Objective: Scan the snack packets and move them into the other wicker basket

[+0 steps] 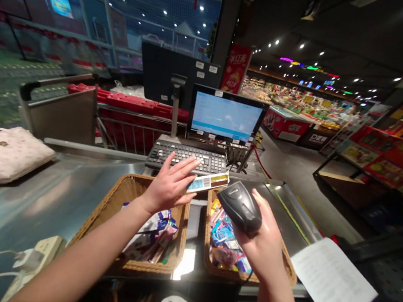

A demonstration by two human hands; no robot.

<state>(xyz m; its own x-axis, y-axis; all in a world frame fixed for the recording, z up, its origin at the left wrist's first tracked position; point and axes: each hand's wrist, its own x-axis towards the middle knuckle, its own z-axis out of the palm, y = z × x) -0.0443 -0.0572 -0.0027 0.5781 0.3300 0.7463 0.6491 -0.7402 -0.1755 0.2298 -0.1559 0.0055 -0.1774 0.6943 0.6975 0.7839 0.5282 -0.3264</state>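
Observation:
My left hand (173, 183) is closed on a slim flat box (207, 183) with a barcode on its side, just in front of the black keyboard (185, 157). Its thumb and fingers pinch the box's left end. In my right hand (263, 234) is a black barcode scanner (240, 207), its head turned left toward the box. Under my left forearm stands a wicker basket (103, 207) holding several small packaged items (159, 237). A second wicker basket (286, 268), below the scanner, contains colourful small packets (223, 231).
A lit monitor (227, 115) stands behind the keyboard, with a second dark screen (176, 75) at its left. On the metal counter (49, 189) are a pale handbag (6, 152) and a power strip (39, 263) with plugged-in cables. A printed paper sheet (332, 284) lies at right.

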